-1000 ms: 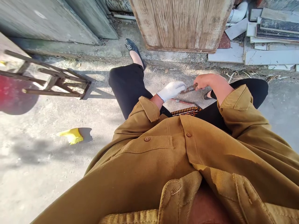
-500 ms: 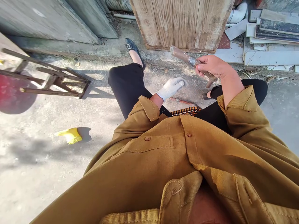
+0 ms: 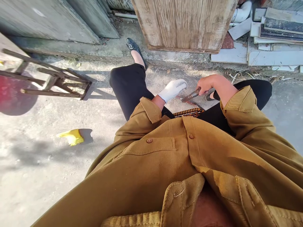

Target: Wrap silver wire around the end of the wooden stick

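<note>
My left hand (image 3: 173, 89), in a white knit glove, is between my knees just above the ground. Its fingers are curled together, and what they hold, if anything, is hidden. Close to its right, my bare right hand (image 3: 208, 84) is wrapped around a brown wooden stick (image 3: 190, 96). The stick's free end points down and left, below the gloved fingertips. The two hands stay apart. Beneath them a thin reddish rod, partly covered by the stick, lies near the black-and-orange woven edge (image 3: 189, 111) showing between my thighs.
An upturned wooden stool or frame (image 3: 56, 77) lies at left beside a red round object (image 3: 14, 94). A yellow glove-like piece (image 3: 72, 136) is on the concrete. Ahead stand a plank panel (image 3: 180, 25) and grey boards (image 3: 47, 22). Stacked tiles or boards (image 3: 276, 58) are at right.
My right hand has come down and left with the stick, whose wire-bound end was raised toward the plank panel before. My left hand has barely moved; its fingertips look slightly lifted.
</note>
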`<state>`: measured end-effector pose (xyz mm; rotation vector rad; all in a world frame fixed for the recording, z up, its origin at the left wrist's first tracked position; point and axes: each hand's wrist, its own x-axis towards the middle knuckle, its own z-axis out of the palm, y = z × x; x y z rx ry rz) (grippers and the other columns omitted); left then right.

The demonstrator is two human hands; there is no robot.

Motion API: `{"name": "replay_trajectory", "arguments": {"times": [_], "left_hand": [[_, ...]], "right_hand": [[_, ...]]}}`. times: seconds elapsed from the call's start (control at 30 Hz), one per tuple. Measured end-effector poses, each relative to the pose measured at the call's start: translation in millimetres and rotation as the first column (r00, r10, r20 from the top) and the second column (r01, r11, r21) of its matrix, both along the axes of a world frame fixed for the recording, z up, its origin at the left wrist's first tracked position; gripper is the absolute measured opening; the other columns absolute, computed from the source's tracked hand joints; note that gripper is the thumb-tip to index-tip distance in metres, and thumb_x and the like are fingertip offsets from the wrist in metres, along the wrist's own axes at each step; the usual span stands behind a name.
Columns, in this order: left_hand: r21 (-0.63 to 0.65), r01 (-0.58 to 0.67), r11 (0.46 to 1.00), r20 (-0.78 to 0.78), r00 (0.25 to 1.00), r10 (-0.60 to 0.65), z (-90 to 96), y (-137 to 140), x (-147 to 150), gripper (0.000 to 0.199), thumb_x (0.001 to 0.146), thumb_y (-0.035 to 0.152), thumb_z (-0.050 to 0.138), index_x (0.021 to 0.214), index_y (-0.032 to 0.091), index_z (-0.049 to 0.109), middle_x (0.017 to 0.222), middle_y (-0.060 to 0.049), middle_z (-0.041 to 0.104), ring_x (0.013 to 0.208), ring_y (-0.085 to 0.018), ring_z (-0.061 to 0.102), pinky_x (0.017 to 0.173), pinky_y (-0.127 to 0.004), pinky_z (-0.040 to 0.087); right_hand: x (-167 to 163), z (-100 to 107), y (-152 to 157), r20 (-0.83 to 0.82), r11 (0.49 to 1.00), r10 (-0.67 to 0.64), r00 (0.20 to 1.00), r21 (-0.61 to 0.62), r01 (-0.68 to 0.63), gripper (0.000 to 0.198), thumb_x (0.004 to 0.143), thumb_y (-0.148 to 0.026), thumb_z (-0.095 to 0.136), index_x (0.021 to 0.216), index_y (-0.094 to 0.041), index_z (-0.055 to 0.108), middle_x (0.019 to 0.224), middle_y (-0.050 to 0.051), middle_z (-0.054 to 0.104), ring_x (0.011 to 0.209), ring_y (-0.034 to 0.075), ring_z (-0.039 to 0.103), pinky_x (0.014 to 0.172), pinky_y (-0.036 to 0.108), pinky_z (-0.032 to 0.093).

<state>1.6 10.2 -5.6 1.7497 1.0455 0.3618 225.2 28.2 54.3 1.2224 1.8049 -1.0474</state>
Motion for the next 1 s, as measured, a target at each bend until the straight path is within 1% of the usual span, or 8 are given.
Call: {"name": "replay_trajectory", "arguments": {"times": [0.2,0.33,0.43,0.53,0.63,0.77,0.87,1.0], "left_hand": [[-0.108,-0.133,0.985,0.153,0.977,0.148,-3.0,7.7,-1.8,0.023,0.105,0.031,0.055,0.087,0.020,0.065,0.067,0.001,0.054,0.061,-0.013,0.047,0.063,-0.027,0.041],[-0.131,-0.082,0.988,0.174,0.979,0.104,-4.0,4.6,1.0,0.023,0.106,0.029,0.051,0.091,0.019,0.066,0.063,0.003,0.048,0.056,-0.012,0.044,0.060,-0.027,0.038],[-0.091,0.042,0.995,0.112,0.993,-0.032,-5.1,-0.7,2.7,0.024,0.103,0.026,0.049,0.095,0.018,0.070,0.060,0.005,0.046,0.055,-0.012,0.042,0.059,-0.027,0.035],[0.010,0.156,0.988,-0.009,0.988,-0.156,-6.1,-4.7,3.7,0.025,0.100,0.027,0.052,0.099,0.018,0.075,0.069,0.002,0.059,0.066,-0.014,0.054,0.068,-0.027,0.042],[0.078,0.220,0.972,-0.121,0.970,-0.210,-6.7,-5.2,3.7,0.027,0.099,0.030,0.053,0.099,0.018,0.077,0.083,0.000,0.070,0.078,-0.016,0.062,0.079,-0.029,0.047],[0.125,0.182,0.975,-0.172,0.972,-0.159,-8.5,-1.1,1.5,0.027,0.098,0.030,0.053,0.095,0.017,0.077,0.082,-0.001,0.068,0.079,-0.017,0.061,0.081,-0.030,0.047],[0.108,0.107,0.988,-0.112,0.989,-0.095,-11.8,3.3,-1.1,0.024,0.096,0.029,0.055,0.091,0.017,0.075,0.079,0.000,0.066,0.076,-0.016,0.058,0.078,-0.029,0.047],[-0.056,-0.039,0.998,0.045,0.998,0.041,-14.5,7.9,-3.3,0.020,0.099,0.029,0.057,0.091,0.016,0.070,0.067,0.002,0.057,0.064,-0.013,0.050,0.065,-0.025,0.043]], "right_hand": [[14.5,39.0,-8.6,-0.437,0.974,-0.228,0.870,-0.095,0.207,0.015,0.097,-0.031,0.078,0.109,-0.022,0.077,0.086,0.001,0.071,0.084,0.020,0.065,0.082,0.031,0.052],[26.2,45.1,-6.4,-0.748,0.676,-0.507,0.427,-0.039,0.736,0.015,0.104,-0.018,0.063,0.090,-0.019,0.058,0.088,0.003,0.066,0.074,0.014,0.056,0.076,0.027,0.052],[25.6,26.9,1.4,-0.704,0.529,-0.545,0.456,0.134,0.838,0.014,0.108,-0.020,0.058,0.094,-0.018,0.058,0.090,0.007,0.067,0.075,0.015,0.058,0.076,0.028,0.053],[17.9,6.5,7.8,-0.384,0.657,-0.461,0.800,0.458,0.599,0.017,0.107,-0.028,0.067,0.112,-0.012,0.070,0.104,0.016,0.073,0.095,0.026,0.068,0.088,0.037,0.055],[7.2,-4.6,7.3,-0.072,0.805,-0.291,0.954,0.520,0.285,0.024,0.104,-0.028,0.072,0.121,-0.011,0.077,0.116,0.020,0.074,0.108,0.035,0.071,0.093,0.042,0.053],[-3.6,-8.5,-1.5,0.043,0.987,-0.082,0.996,0.144,0.075,0.016,0.098,-0.026,0.082,0.111,-0.016,0.084,0.094,0.010,0.075,0.093,0.028,0.072,0.084,0.037,0.050],[-5.2,-5.6,-5.8,-0.111,0.994,-0.010,0.994,-0.105,-0.002,0.020,0.097,-0.027,0.082,0.114,-0.017,0.084,0.075,0.002,0.068,0.076,0.021,0.065,0.076,0.033,0.047],[6.6,10.7,-3.4,-0.376,0.987,-0.088,0.922,-0.156,0.030,0.012,0.097,-0.027,0.077,0.106,-0.018,0.078,0.073,-0.001,0.063,0.071,0.016,0.059,0.073,0.029,0.046]]}}
